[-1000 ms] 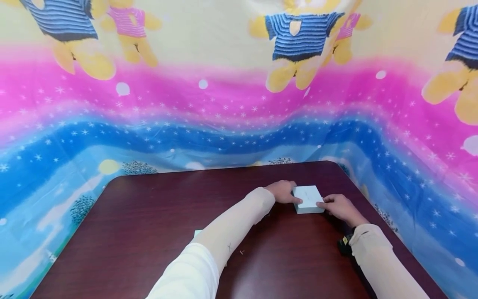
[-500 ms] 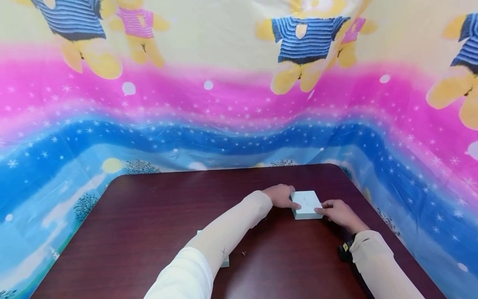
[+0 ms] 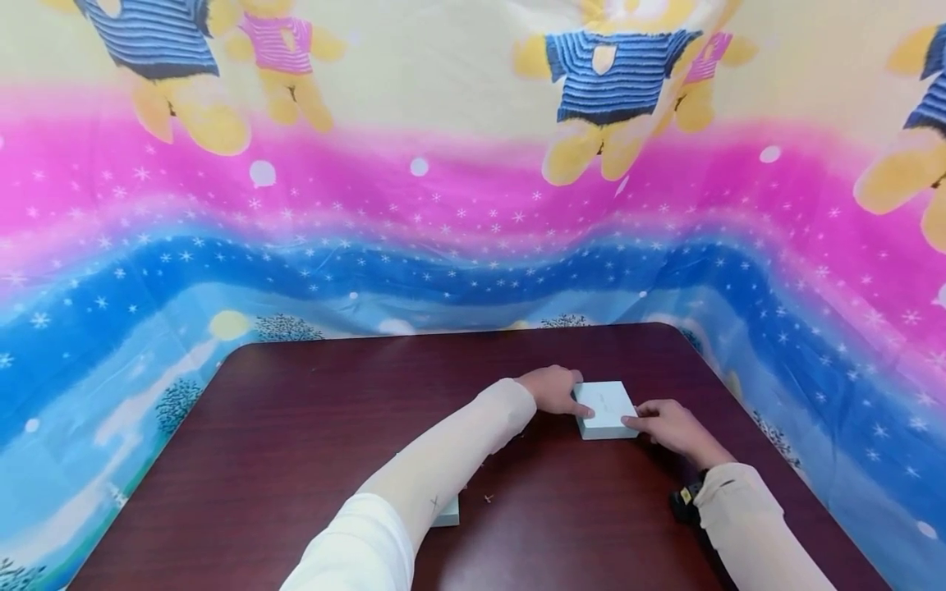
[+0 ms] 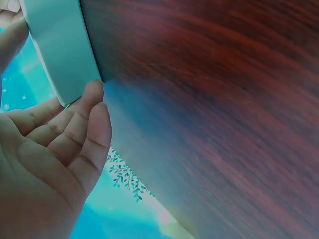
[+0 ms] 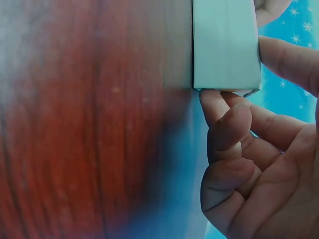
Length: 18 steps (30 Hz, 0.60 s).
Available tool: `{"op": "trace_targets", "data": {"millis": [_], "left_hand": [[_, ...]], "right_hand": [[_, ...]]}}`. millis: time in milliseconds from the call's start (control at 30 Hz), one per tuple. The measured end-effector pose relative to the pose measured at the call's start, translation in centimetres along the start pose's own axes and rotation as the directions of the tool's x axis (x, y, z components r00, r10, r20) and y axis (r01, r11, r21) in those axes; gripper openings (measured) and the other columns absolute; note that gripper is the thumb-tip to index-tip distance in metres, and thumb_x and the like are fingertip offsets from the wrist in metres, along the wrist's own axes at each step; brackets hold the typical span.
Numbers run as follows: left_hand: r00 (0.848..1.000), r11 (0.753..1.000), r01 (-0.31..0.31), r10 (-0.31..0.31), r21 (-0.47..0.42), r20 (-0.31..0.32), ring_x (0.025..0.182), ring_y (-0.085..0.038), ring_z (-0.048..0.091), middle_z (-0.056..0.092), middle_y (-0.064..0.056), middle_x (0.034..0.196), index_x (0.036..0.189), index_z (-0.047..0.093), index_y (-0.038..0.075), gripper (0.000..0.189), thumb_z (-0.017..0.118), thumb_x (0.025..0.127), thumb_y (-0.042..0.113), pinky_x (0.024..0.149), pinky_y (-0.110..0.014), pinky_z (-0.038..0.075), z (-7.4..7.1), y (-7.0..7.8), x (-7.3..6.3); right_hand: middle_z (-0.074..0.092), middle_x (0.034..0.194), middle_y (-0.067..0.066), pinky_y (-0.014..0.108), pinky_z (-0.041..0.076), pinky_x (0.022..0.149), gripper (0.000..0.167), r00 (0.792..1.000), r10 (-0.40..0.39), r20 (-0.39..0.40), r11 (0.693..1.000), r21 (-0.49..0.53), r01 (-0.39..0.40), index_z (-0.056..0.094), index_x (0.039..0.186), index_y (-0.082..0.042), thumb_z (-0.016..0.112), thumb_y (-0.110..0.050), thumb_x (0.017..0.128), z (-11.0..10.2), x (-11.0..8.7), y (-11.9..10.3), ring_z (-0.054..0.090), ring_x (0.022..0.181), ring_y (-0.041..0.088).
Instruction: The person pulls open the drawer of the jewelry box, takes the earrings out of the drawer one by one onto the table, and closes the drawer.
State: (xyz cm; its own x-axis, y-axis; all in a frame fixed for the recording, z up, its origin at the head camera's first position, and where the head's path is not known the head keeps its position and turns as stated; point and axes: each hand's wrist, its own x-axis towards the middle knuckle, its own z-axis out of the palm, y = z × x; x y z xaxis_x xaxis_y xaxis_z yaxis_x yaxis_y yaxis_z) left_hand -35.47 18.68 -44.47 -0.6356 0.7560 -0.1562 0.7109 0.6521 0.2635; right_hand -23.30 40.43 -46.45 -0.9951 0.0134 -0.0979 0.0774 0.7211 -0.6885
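Note:
A flat white square box [image 3: 608,405] lies on the dark red-brown table near its far right part, with faint print on its lid. My left hand [image 3: 550,389] grips its left side, thumb over the top edge and fingers along the side. From the right, my right hand [image 3: 671,425] holds the opposite side, its thumb at the near right corner. In the left wrist view, fingertips of my left hand [image 4: 45,164] touch the end of the box [image 4: 62,50]. In the right wrist view, curled fingers of my right hand [image 5: 269,164] meet the box's lower end [image 5: 227,50].
Another pale box [image 3: 448,515] is mostly hidden under my left forearm. A tiny light scrap [image 3: 489,498] lies beside it on the table [image 3: 332,410]. A black device [image 3: 684,502] sits at my right wrist. A patterned cloth backdrop [image 3: 443,271] surrounds the table's far sides.
Both hands have moved the white box slightly toward me and a little left. More of the other box shows from under my left forearm. The head view has shifted slightly.

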Motion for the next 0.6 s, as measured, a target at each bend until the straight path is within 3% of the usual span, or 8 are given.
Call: {"op": "trace_targets", "data": {"millis": [467,600], "left_hand": [[0.999,0.997,-0.034,0.033,0.063,0.023,0.101,-0.005,0.055,0.061,0.006,0.118,0.135,0.054,0.017,0.069,0.062,0.085,0.064,0.085,-0.024,0.046,-0.1,-0.1,-1.3],[0.999,0.997,-0.038,0.036,0.067,0.027,0.102,-0.005,0.055,0.06,0.005,0.121,0.138,0.053,0.017,0.072,0.062,0.084,0.065,0.086,-0.024,0.046,-0.1,-0.3,-1.6]], "right_hand": [[0.059,0.078,0.008,0.037,0.044,0.058,0.051,1.0,0.005,0.024,1.0,-0.026,-0.005,0.064,0.118,0.003,0.067,-0.041,0.091,0.7,-0.8,-1.0,0.053,0.065,0.024],[0.058,0.075,0.008,0.036,0.043,0.057,0.047,0.999,-0.002,0.033,0.999,-0.033,0.003,0.065,0.115,0.0,0.067,-0.041,0.091,0.9,-0.8,-1.3,0.052,0.063,0.024]]}}
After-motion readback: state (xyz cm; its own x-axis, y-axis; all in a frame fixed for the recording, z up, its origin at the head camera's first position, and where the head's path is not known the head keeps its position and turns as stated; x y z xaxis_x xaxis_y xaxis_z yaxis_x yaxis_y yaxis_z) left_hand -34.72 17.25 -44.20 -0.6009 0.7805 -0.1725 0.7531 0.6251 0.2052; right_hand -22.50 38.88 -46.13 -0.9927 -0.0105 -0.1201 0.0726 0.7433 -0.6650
